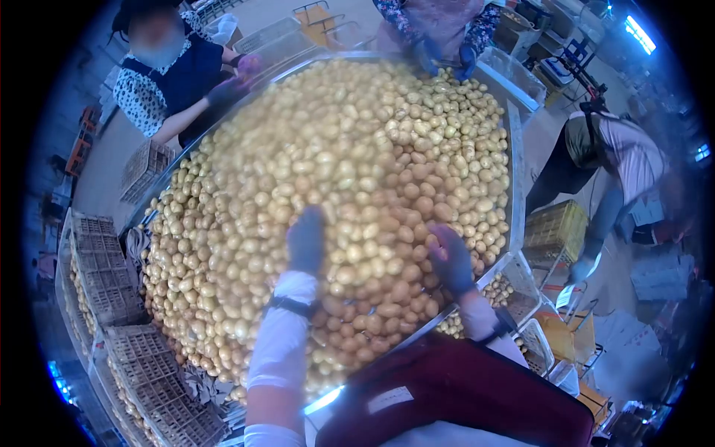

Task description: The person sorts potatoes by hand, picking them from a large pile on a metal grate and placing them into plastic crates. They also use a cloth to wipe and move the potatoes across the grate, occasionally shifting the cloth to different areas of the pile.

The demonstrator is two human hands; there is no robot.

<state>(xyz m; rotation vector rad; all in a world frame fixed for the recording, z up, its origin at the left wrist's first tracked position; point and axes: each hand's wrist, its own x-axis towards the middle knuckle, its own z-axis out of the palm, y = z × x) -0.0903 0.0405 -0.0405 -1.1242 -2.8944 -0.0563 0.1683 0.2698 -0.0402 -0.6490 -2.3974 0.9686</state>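
Observation:
A wide heap of small, round, yellow-brown potatoes [357,149] fills a metal-rimmed sorting table [514,186] in front of me. My left hand [305,242], in a grey glove, reaches into the middle of the heap. Its back faces me, and its fingers are hidden and blurred among the potatoes. Nearer the right edge is my right hand [452,262], gloved in grey with pinkish fingers. Those fingers are curled in around a potato [431,241] at their tips. White sleeves and dark wrist bands cover both my forearms.
Two people stand across the table, their gloved hands [231,86] [447,59] at its rim. Another person bends at right by a yellow crate [555,229]. Plastic crates [160,372] line the left side. A white basket [536,346] stands near my right arm.

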